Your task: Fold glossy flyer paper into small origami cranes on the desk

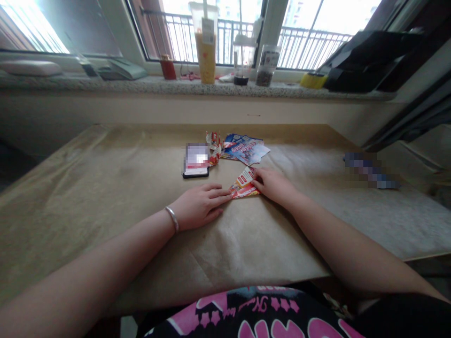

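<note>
A folded piece of printed paper (pixel 242 184), red, white and yellow, lies on the brown-covered table in a pointed triangular shape. My left hand (pixel 201 204) rests flat with its fingers stretched out, the fingertips touching the paper's left tip. On the paper's right end, my right hand (pixel 270 184) has its fingers pinched. Just beyond the hands stands a phone (pixel 196 160) with a dark case, its screen blurred out. Folded red and white paper pieces (pixel 214 146) sit beside the phone. Several blue printed leaflets (pixel 248 149) are fanned out behind the folded paper.
The table (pixel 116 206) reaches to the wall under a window. On the stone sill (pixel 134 85) stand a tall cup (pixel 205 51) of yellow contents, a clear cup (pixel 243 58), a jar (pixel 268 65) and a yellow tape roll (pixel 313 80). A blurred-out item (pixel 369 171) lies at the right.
</note>
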The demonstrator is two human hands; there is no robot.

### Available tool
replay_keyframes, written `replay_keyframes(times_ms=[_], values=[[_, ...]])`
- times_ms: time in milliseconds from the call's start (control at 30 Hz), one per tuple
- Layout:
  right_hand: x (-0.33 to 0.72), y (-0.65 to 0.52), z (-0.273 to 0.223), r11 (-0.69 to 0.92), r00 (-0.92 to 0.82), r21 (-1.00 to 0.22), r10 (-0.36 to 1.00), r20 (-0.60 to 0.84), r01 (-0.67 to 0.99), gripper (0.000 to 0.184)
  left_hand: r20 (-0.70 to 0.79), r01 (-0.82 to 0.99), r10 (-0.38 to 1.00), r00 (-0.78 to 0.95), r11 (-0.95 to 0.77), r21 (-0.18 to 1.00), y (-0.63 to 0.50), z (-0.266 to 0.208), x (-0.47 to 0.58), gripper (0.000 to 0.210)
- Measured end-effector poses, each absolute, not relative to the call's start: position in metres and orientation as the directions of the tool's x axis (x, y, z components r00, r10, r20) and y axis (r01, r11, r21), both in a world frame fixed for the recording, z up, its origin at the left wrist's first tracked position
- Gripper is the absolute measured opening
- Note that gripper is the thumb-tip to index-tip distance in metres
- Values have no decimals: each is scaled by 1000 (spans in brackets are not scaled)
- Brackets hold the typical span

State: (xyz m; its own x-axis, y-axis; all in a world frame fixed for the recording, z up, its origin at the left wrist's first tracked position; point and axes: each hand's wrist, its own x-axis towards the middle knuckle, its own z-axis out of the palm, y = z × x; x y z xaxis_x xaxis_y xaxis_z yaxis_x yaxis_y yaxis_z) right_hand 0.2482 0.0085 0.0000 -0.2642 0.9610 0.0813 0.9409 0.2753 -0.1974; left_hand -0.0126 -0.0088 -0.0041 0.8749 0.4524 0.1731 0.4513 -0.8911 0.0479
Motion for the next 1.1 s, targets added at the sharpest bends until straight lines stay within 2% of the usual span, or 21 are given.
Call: replay_keyframes(times_ms=[133,267,433,567,800,1100], values=[[241,1,4,340,-328,-21,920,215,940,21,189,447,448,874,-893,47,-9,-4,-13,46],[227,-6,6,471,-461,31,845,270,882,27,193,441,437,879,-897,23,-9,-4,-13,47],[213,-7,1,544,-514,-81,824,237,835,24,188,439,434,881,-898,16,-9,-6,-13,47],[215,-2,-5,535,-499,-142,836,228,833,16,162,442,443,882,-896,44,-7,-6,-15,48],[222,6,-11,535,-495,-217,842,216,816,15,61,412,425,903,-898,156,0,-4,-22,53],[222,10,-14,509,-469,-256,860,202,822,16,46,427,438,898,-891,152,0,-4,-22,54]])
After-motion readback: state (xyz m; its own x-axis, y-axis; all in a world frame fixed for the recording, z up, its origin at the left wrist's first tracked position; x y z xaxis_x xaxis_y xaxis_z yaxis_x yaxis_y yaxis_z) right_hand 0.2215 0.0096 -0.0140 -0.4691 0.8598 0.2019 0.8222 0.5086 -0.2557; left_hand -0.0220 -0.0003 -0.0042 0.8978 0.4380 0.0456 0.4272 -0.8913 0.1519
